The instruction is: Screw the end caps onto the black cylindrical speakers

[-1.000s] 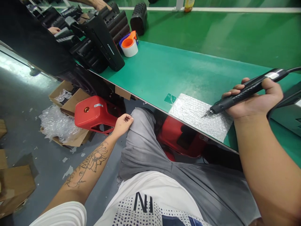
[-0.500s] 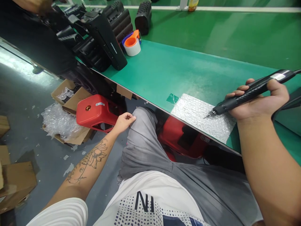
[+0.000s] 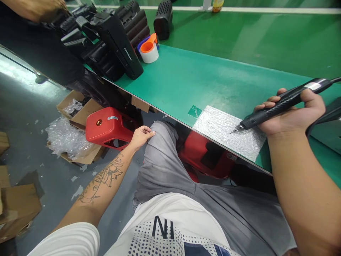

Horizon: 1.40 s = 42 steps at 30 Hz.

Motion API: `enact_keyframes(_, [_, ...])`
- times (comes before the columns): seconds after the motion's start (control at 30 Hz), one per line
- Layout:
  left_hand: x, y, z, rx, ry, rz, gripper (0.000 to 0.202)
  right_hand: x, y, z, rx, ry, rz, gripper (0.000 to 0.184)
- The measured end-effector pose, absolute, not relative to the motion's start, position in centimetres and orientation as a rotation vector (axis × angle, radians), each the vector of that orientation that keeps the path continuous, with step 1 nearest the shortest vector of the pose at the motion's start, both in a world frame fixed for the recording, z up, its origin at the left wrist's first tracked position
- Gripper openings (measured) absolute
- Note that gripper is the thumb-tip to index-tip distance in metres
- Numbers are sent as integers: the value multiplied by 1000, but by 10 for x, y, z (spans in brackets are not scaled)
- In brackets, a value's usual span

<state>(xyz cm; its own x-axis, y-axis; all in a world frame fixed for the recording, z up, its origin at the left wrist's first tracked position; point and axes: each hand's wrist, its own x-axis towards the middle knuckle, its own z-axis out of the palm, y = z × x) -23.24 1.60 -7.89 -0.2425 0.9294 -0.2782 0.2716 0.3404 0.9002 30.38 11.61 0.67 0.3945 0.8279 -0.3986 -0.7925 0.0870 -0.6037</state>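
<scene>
My right hand (image 3: 290,112) grips a black electric screwdriver (image 3: 282,103), palm up, its cable running off to the right. The thin bit points down over a silvery, crinkled sheet (image 3: 226,128) at the table's near edge; whether it touches the sheet I cannot tell. My left hand (image 3: 142,137) rests by my grey-trousered knee, thumb and fingertips drawn together. What lies between those fingertips, if anything, is too small to make out. Beside that hand, below table height, sits a red plastic housing (image 3: 103,124).
Black casings (image 3: 128,53) are heaped at the table's far left, beside a tape roll in an orange dispenser (image 3: 149,49). Another red housing (image 3: 205,156) sits under the table edge. Cardboard boxes (image 3: 21,206) and bubble wrap (image 3: 69,138) lie on the floor. A co-worker's arm (image 3: 39,10) reaches in top left.
My left thumb and fingers have shifted slightly at the knee. The screwdriver stays almost where it was. At top left the co-worker's hand has come further into view.
</scene>
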Motion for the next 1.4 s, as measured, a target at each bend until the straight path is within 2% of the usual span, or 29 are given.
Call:
enact_keyframes(0.2, [-227, 9, -89, 1059, 1731, 1005, 54, 305, 117, 6, -820, 32, 1203, 36])
enact_keyframes(0.5, [-246, 9, -79, 998, 1610, 887, 66, 291, 108, 23, -911, -34, 1168, 39])
enact_keyframes(0.93, [-238, 1, -83, 1007, 1674, 955, 62, 282, 101, 28, -910, -50, 1170, 30])
enact_keyframes(1.4, [-228, 2, -88, 1032, 1784, 995, 55, 289, 108, 24, -913, -51, 1166, 36])
